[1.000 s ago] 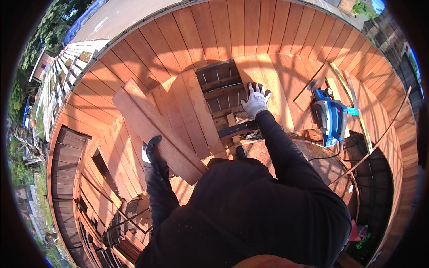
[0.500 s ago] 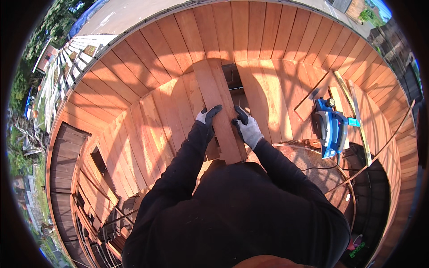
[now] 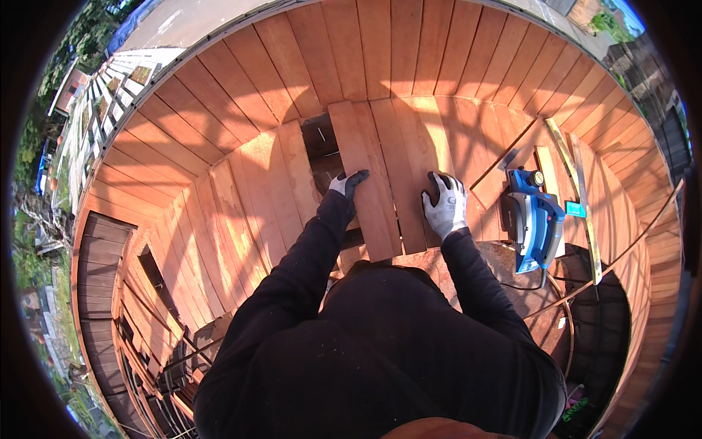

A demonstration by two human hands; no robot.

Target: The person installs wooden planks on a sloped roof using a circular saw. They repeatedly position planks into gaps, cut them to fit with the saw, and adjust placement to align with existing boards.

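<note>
My left hand, in a white and black glove, grips the left edge of a reddish wooden board, beside a dark opening between the planks. My right hand, gloved the same way, rests with bent, parted fingers on the boards to its right, touching the surface. Another board lies between my hands, with a thin gap between it and the gripped one. To the right of my right hand sits a blue corded power tool with a black cord.
A curved wall of vertical planks rings the work. Thin wooden strips lean at the right. Planks with slots and a dark lattice lie at the lower left; a dark recess is at the lower right. Trees and paving show outside.
The boards swung from a slanted position at the left into the opening, then shifted rightward, uncovering a gap on the left. My right hand moved from the boards' edge onto planks farther right.
</note>
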